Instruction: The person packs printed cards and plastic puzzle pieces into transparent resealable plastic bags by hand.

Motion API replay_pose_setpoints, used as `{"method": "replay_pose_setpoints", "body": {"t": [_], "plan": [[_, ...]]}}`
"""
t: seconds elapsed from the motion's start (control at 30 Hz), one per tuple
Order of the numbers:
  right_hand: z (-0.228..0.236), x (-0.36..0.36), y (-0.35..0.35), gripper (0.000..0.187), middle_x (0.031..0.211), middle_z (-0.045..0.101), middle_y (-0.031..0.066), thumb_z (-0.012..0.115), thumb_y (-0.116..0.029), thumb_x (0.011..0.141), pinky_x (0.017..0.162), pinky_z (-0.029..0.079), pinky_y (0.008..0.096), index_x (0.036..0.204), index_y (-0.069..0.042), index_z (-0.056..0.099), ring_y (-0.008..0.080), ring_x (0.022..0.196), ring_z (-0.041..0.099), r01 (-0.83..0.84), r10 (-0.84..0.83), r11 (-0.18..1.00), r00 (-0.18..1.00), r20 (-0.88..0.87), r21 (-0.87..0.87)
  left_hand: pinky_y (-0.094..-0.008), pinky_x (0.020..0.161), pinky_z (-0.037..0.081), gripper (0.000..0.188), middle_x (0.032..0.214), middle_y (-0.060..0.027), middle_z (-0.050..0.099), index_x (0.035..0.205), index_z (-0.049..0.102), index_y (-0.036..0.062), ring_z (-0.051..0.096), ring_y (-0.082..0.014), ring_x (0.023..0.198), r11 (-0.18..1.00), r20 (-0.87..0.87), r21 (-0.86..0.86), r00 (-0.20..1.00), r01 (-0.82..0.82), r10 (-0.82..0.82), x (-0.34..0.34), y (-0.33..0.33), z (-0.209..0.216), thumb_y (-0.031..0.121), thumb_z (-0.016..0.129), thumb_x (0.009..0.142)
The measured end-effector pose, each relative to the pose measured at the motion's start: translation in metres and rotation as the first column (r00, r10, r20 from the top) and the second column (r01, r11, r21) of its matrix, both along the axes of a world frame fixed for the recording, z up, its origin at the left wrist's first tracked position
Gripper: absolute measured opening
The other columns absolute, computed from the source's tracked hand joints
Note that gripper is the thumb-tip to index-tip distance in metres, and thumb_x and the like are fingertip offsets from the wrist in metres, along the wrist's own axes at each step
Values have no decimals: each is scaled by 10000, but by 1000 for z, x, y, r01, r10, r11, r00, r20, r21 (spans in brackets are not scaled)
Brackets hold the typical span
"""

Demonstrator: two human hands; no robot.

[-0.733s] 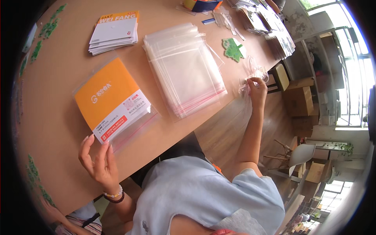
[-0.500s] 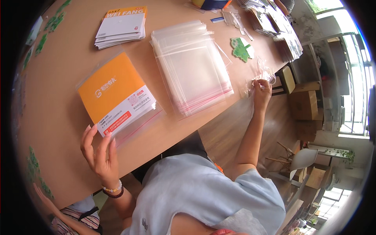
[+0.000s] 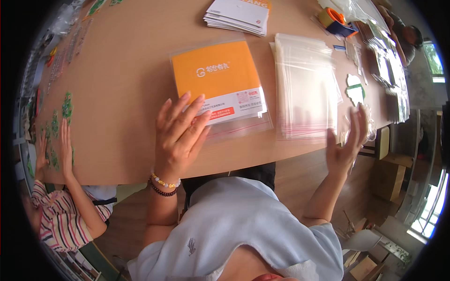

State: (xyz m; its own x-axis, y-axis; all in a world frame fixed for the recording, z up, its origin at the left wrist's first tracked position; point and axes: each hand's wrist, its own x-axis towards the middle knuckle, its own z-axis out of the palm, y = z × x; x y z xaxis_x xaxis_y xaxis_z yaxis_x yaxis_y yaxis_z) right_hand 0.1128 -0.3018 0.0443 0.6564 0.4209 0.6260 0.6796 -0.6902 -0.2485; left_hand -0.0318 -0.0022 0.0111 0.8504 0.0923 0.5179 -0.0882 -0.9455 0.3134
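A flat orange and white booklet pack [image 3: 216, 72] lies in a clear plastic sleeve on the table [image 3: 126, 107], with a pink-lined flap toward me. Over its lower left corner my left hand [image 3: 178, 133] rests, fingers stretched out and apart. Right of the pack is a stack of clear plastic bags [image 3: 304, 84] with pink lines at the near edge. My right hand [image 3: 346, 150] is raised by the stack's lower right corner, fingers spread and slightly blurred, with nothing visible in it. Behind it, crumpled clear plastic strips [image 3: 371, 124] lie at the table's edge.
Past the pack sits a pile of white cards [image 3: 236, 16]. At the right are a green and white leaf-shaped piece [image 3: 355, 90], a tape dispenser [image 3: 335, 21] and stacked printed packs [image 3: 396, 89]. On the left, another person's hands [image 3: 65, 145] touch small green pieces [image 3: 67, 105].
My right hand has come away from the crumpled plastic strips and opened, moving toward the bag stack. My left hand has come further over the pack. The whole view has turned.
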Motion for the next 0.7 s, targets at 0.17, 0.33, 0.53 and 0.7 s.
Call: {"method": "replay_pose_setpoints", "body": {"t": [0.17, 0.33, 0.53, 0.7], "plan": [[-10, -16, 93, 459, 1339, 499, 87, 734, -200, 728, 1047, 347, 512, 1164, -102, 630, 307, 1265, 443, -637, 612, 760, 768, -188, -128, -476, 981, 402, 251, 1219, -56, 620, 1017, 680, 95, 559, -241, 1170, 997, 34, 75, 999, 3, -6, -5, -5, -4, 97, 727, 771], [-31, -10, 110, 237, 1163, 617, 38, 665, -137, 741, 1013, 401, 477, 972, -94, 697, 220, 1115, 578, -613, 620, 775, 784, 2, -152, -430, 936, 457, 221, 1153, -64, 650, 982, 688, 76, 598, -232, 1112, 997, 93, 67, 995, 31, -38, -9, -1, -6, 90, 725, 764], [-28, 2, 102, 184, 1065, 660, 37, 662, -105, 731, 1000, 410, 461, 907, -84, 709, 215, 1061, 612, -581, 584, 806, 812, -8, -113, -438, 987, 415, 225, 1102, -94, 676, 952, 704, 61, 605, -258, 1113, 999, 105, -36, 994, 24, -20, -20, 6, -6, 42, 741, 730], [-29, 10, 91, 144, 1057, 679, 55, 726, -88, 705, 1019, 382, 459, 847, -64, 716, 263, 1123, 581, -571, 579, 813, 771, -265, 115, -393, 982, 377, 171, 1096, -60, 676, 906, 713, 113, 596, -217, 1109, 995, 66, -97, 998, -6, 13, -25, 10, -4, 88, 748, 740]]}}
